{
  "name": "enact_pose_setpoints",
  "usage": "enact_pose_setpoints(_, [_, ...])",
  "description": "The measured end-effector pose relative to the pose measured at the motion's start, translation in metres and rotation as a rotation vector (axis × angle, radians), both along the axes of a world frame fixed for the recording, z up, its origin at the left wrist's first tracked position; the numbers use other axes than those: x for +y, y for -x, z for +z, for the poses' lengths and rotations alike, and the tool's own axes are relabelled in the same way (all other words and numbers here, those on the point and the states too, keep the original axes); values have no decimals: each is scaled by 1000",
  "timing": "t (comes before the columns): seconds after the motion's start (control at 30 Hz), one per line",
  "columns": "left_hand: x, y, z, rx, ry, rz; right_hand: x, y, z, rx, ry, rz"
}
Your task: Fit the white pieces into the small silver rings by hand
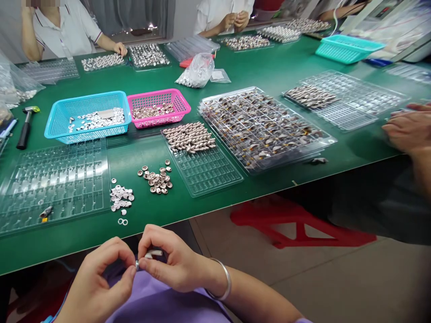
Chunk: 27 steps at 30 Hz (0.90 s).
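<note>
Over my lap, just off the table's front edge, both my hands meet at the fingertips. My right hand (pixel 173 260), with a silver bangle at the wrist, is closed on a pale earbud shell (pixel 154 254) whose stem sticks out between the fingers. Thumb and forefinger of my left hand (pixel 106 276) pinch a small round cap (pixel 137 265) against the shell's end; fingers partly hide the joint. On the table ahead lie loose white caps (pixel 121 197), two white rings (pixel 123 221) and brownish cups (pixel 158 179). A clear tray (pixel 215 172) bears rows of similar shells (pixel 190 137).
Blue (pixel 54 121) and pink (pixel 186 107) baskets hold small parts. Stacked trays (pixel 262 130) stand centre right, an empty-looking tray (pixel 67 175) left, beside a hammer (pixel 24 130). A co-worker's hand (pixel 412 128) is at right; others sit opposite. A red stool (pixel 269 215) stands below.
</note>
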<state>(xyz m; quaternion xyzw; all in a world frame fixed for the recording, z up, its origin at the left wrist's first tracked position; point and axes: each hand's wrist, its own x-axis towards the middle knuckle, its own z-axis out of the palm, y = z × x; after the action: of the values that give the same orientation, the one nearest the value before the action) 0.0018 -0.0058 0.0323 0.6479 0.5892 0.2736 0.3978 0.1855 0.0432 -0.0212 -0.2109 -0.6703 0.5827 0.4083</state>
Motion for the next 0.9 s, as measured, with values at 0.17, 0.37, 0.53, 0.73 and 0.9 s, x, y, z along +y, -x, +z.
enact_pose_setpoints(0.17, [0,0,-2,-33,9,-3,-3,0,2,13,23,3])
enact_pose_setpoints(0.37, [-1,-1,-4,-72,-11,31,-5,3,0,6,80,2])
enact_pose_setpoints(0.53, [-1,-3,-4,-99,-13,40,-6,5,-3,55,240,61])
enact_pose_setpoints(0.73, [-3,-4,-8,-79,-4,57,-6,7,-6,164,456,168])
enact_pose_setpoints(0.9, [-4,-1,-7,-61,-11,37,-6,7,-6,145,446,165])
